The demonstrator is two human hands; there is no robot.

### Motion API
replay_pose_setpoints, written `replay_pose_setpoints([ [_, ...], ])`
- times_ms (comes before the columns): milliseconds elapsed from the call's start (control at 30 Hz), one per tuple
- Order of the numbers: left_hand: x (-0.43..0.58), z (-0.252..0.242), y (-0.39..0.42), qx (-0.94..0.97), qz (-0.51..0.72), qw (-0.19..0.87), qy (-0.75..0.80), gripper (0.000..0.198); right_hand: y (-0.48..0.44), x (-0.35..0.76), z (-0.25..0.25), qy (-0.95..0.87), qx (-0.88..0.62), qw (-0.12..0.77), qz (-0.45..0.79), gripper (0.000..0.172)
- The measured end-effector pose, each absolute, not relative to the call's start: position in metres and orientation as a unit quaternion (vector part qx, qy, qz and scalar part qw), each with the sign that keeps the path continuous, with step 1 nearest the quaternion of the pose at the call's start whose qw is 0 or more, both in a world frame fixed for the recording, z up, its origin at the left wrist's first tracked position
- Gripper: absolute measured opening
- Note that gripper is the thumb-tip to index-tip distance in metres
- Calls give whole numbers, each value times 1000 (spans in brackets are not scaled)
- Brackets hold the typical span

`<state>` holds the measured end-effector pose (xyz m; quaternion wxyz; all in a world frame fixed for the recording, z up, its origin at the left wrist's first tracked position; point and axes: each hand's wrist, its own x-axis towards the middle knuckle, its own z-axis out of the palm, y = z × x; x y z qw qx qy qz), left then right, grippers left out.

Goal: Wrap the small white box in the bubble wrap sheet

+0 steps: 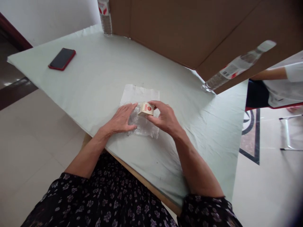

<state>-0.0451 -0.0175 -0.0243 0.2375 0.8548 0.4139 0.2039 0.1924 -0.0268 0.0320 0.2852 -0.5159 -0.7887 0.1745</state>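
Note:
Between the thumb and fingers of my right hand (164, 117) is a small cream-coloured box (146, 108) with red printing on its face. Beneath it a sheet of bubble wrap (142, 93) lies spread on the table, partly covered by both hands. My left hand (121, 119) rests at the left edge of the wrap, thumb and fingers apart and nothing held. A short gap separates its fingertips from the box.
A pale green cloth covers the table (94, 78). Far left lies a phone (62, 59) in a red case. A large cardboard panel (165, 28) stands behind, with plastic bottles (234, 69) (105, 19) against it. A seated person (279, 85) is at the right.

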Motion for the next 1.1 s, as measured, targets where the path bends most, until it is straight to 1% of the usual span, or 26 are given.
replay_pose_setpoints([
  [100,-45,-24,-17,852,206,246,413,102,-16,182,14,-813,-514,198,190,45],
  [167,-44,-23,-18,851,202,251,414,101,-13,184,4,-817,-509,174,206,51],
  [267,-44,-21,-19,850,200,254,416,100,-12,191,-6,-805,-512,198,226,57],
  [400,-42,-18,-20,847,190,256,425,100,-13,194,-14,-792,-516,219,240,55],
  [667,-43,-14,-19,844,188,267,426,98,-12,192,-13,-795,-515,207,244,56],
  [800,-50,-6,-25,837,192,277,430,91,-13,193,-12,-797,-515,208,236,57],
  [1000,-66,6,-56,867,137,213,428,81,-11,196,-14,-795,-502,225,257,57],
  [1100,-67,7,-69,877,132,190,421,73,-9,196,-16,-790,-500,236,265,51],
])
